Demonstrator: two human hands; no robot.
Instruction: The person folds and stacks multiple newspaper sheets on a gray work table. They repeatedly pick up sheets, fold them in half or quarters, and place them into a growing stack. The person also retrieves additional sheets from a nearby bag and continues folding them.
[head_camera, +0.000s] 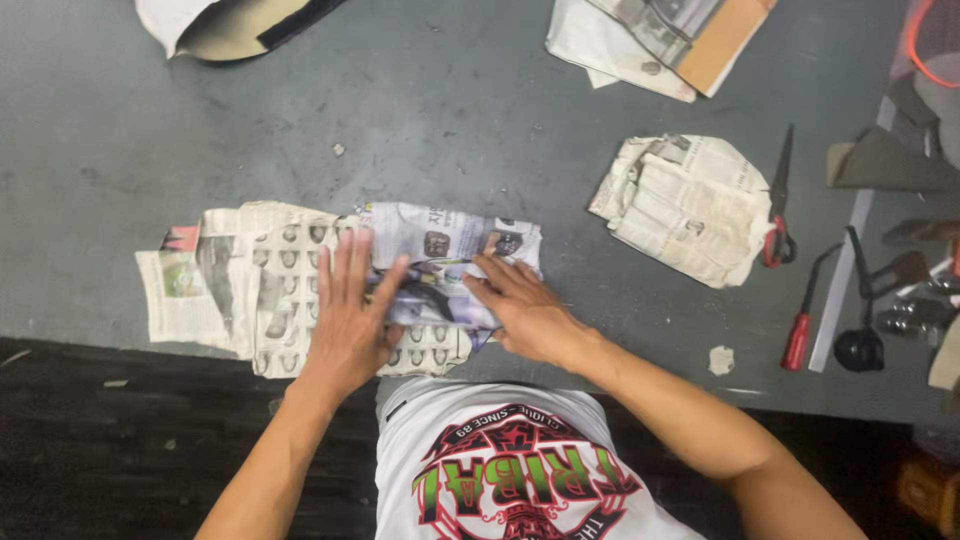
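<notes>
The left hand lies flat, fingers spread wide, pressing the newspaper bundle against the grey surface, apparently to stop it shifting. The right hand rests palm-down on the bundle's right part, fingers extended toward the left hand, holding a fold down. The bundle sits at the near edge of the surface, directly before the person. To the right lies a second folded newspaper packet; just beside it are red-handled scissors, and further right a red-handled screwdriver. More paper lies at the far edge.
</notes>
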